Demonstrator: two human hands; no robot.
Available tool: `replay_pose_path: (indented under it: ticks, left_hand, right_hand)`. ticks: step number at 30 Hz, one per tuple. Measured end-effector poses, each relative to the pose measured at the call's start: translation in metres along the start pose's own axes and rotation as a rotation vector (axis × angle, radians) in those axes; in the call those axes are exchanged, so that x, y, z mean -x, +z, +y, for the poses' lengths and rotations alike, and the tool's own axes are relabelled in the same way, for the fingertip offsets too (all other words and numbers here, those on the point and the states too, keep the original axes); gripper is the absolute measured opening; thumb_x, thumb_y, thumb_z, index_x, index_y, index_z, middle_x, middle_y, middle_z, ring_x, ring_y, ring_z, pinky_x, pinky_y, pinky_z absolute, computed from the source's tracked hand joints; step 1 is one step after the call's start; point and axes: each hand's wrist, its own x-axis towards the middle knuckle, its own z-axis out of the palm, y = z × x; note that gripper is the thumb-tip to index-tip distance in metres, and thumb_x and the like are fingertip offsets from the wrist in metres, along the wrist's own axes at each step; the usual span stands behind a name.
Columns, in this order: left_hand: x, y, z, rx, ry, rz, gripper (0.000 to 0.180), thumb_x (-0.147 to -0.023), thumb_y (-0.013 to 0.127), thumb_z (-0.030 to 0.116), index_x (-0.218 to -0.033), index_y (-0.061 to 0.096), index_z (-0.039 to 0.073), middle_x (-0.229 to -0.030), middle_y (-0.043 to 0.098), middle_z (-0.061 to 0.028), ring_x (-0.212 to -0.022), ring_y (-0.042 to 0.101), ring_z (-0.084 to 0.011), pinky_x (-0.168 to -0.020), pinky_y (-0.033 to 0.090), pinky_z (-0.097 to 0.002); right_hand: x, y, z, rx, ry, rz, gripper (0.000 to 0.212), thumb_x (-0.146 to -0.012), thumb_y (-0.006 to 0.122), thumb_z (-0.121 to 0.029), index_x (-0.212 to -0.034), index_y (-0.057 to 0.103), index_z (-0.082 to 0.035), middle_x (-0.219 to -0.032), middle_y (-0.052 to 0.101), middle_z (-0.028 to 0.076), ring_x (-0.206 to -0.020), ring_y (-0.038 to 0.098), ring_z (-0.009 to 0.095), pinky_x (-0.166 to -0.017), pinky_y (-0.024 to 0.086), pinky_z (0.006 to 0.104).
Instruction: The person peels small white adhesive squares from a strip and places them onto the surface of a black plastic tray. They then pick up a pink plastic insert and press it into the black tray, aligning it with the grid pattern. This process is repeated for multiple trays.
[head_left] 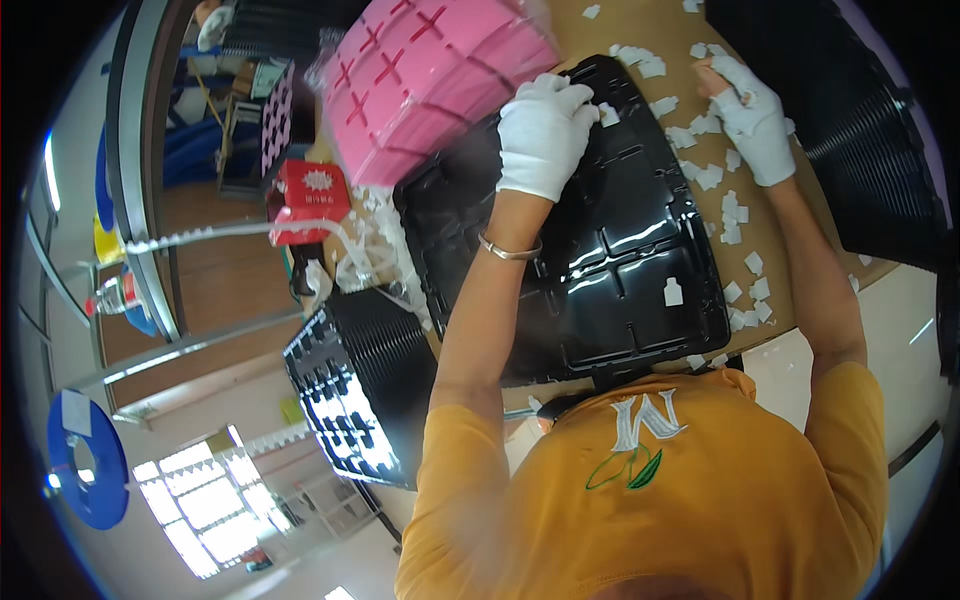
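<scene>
A shiny black moulded plastic tray [640,215] lies in front of me. My left hand [545,135], in a white glove, is over its far part with the fingers curled down and the fingertips hidden. A small white piece [608,114] shows right beside those fingers. Another white bottle-shaped piece [673,292] lies on the tray's near right part. To the right of the tray, my right hand [752,118] is above the brown table, gloved with bare fingertips showing. Its fingers are bent together next to some white scraps [704,178]; what they hold is too small to make out.
A plastic-wrapped stack of pink sheets [425,75] with cross-shaped cuts stands at the far left. Stacks of black trays [880,150] rise at the right and at the near left [360,390]. A red box [312,195] and a white strip [240,232] are left of the tray.
</scene>
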Motion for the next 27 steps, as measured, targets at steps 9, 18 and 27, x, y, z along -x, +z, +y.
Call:
replay_pose_path:
  ticks: [9,18,27]
  left_hand:
    - [-0.016,-0.004,0.020,0.103,-0.115,-0.239,0.018,-0.071,0.076,0.014,-0.085,0.071,0.005,-0.083,0.066,-0.0115,-0.078,0.064,-0.0304,-0.072,0.050,-0.0386]
    - [-0.008,0.003,0.018,0.034,-0.012,-0.139,0.011,-0.077,0.070,0.018,-0.082,0.068,0.009,-0.084,0.063,-0.0100,-0.084,0.062,-0.0302,-0.075,0.048,-0.0421]
    - [-0.020,-0.001,0.017,0.035,-0.095,-0.285,0.010,-0.079,0.066,0.016,-0.084,0.067,0.007,-0.086,0.064,-0.0118,-0.085,0.063,-0.0319,-0.075,0.048,-0.0441]
  right_hand:
    - [0.000,0.002,-0.017,-0.034,0.131,-0.028,0.024,-0.093,0.061,-0.021,-0.106,0.064,-0.001,-0.082,0.064,0.007,-0.074,0.060,0.015,-0.071,0.048,0.0274]
    - [-0.001,0.001,-0.010,0.086,0.026,0.002,0.024,-0.092,0.062,-0.020,-0.105,0.065,-0.001,-0.090,0.067,0.013,-0.081,0.064,0.026,-0.074,0.050,0.0314]
    - [0.000,0.002,-0.014,0.011,0.043,0.004,0.024,-0.091,0.063,-0.020,-0.104,0.066,0.000,-0.096,0.067,0.013,-0.087,0.065,0.028,-0.078,0.050,0.0326]
